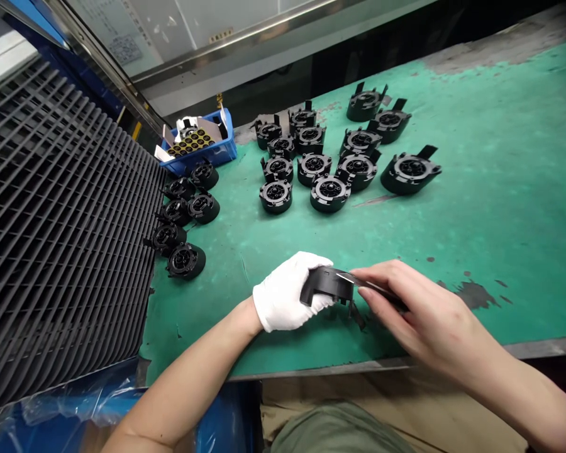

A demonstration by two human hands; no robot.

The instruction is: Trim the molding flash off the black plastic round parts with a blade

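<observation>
Gripping the black round part (332, 286) from its side, the left hand (290, 296), in a white glove (276, 305), holds it tilted just above the near side of the table (490, 214). The right hand (429, 318), bare, pinches a slim dark tool (384, 294) between thumb and fingers, with the tool's bright end close against the part's rim; whether it touches or slips inside is too small to tell. The part looks like moulded plastic, probably light and stiff, so the hands need little force. Its smooth curved wall seems the best place to hold, wide enough for fingers and thumb, though it may slide a bit against glove fabric. The thin pieces sticking out below it, between the hands, look the most fragile and likely to bend or snap if squeezed, so fingertips are better kept off them. The slim tool probably wants a light, steady pinch. Beyond the hands, similar parts (330, 192) rest on the table, some with upright tabs (427, 151) that look easy to knock. More dark parts (187, 260) lie beyond and to the left of the gloved hand, near a blue bin (224, 153).
</observation>
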